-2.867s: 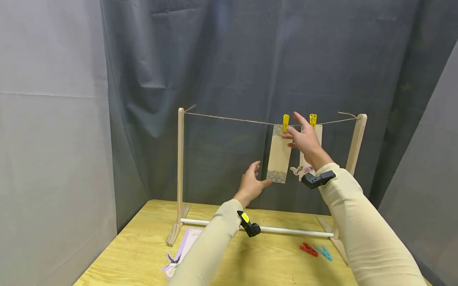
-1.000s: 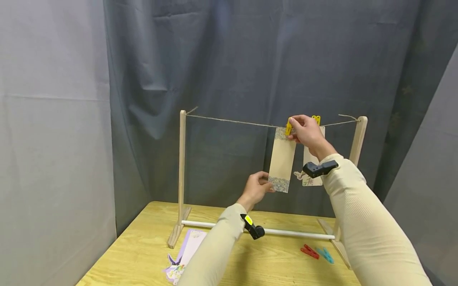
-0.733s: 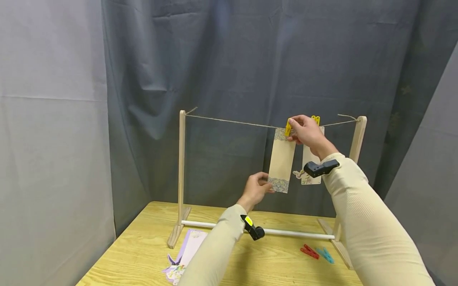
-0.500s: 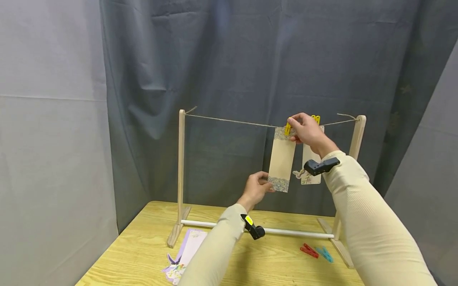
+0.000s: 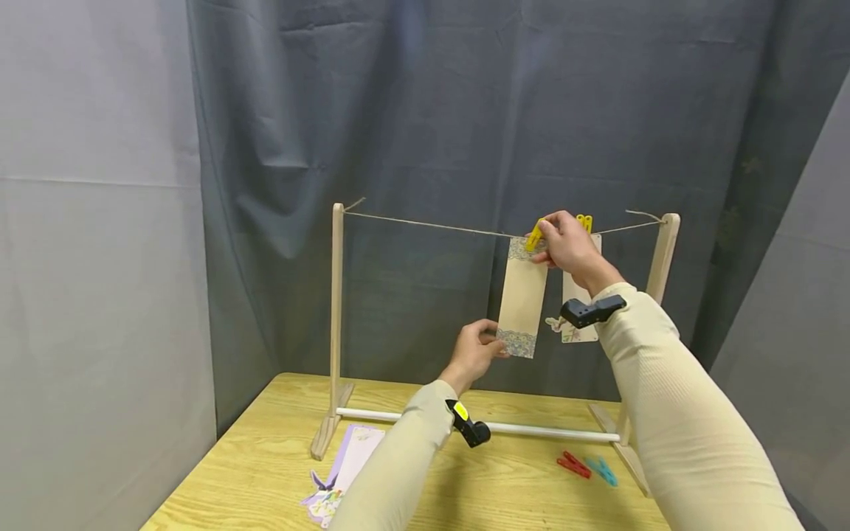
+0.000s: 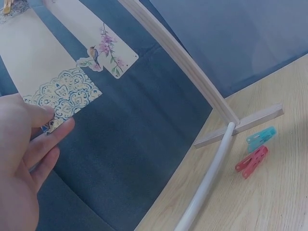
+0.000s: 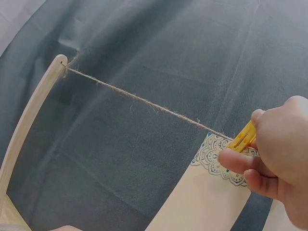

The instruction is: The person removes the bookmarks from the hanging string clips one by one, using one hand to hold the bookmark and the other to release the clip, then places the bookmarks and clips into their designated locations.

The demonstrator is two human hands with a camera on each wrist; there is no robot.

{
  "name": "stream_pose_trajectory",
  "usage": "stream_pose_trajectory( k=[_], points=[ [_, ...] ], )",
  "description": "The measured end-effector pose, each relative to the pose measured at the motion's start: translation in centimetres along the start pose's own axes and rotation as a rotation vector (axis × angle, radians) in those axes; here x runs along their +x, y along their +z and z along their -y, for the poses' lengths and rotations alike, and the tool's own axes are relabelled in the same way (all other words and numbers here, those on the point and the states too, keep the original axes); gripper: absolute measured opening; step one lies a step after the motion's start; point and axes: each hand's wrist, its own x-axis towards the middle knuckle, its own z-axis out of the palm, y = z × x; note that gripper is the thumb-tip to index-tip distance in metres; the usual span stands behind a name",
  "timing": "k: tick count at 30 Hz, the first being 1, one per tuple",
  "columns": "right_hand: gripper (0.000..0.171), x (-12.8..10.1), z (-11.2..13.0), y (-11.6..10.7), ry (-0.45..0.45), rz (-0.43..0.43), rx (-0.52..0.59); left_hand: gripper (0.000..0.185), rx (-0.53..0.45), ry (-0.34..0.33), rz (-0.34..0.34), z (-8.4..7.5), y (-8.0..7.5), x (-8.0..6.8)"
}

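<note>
The right hand [image 5: 564,247] pinches the yellow peg [image 5: 535,234] on the string [image 5: 425,223]; the left hand [image 5: 473,351] pinches the card [image 5: 522,291] bottom, steadying it.

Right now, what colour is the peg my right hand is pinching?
Yellow peg, pinched by the right hand; clearest in the right wrist view.

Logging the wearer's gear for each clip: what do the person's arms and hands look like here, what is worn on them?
Both arms wear long cream ribbed sleeves reaching to the wrists. A small black camera unit is strapped at each wrist: the left unit carries a yellow mark, the right unit is plain black. The left hand and right hand are bare, with no gloves; no rings or cables show.
</note>
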Motion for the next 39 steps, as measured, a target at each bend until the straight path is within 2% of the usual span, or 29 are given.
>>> stream_pose_trajectory(
  k=[4,13,16,24,39],
  points=[
    [0.047,0.0,-0.3,0.1,0.011,0.012,0.030,0.028,0.021,-0.004,0.008,0.0,-0.2,-0.1],
    [0.043,0.3,-0.6,0.4,0.006,-0.025,0.060,0.027,0.030,0.007,0.012,-0.3,-0.7,-0.1],
    [0.040,0.3,-0.5,0.6,0.002,-0.042,0.065,0.027,0.046,-0.004,0.004,-0.5,-0.6,0.0],
    [0.038,0.6,-0.5,0.9,-0.019,-0.094,0.089,0.026,0.029,0.015,-0.003,-0.8,-0.3,0.3],
    [0.040,0.6,-0.6,1.4,0.032,-0.175,0.113,0.028,0.051,0.021,-0.007,-0.9,0.1,0.2]
  ],
)
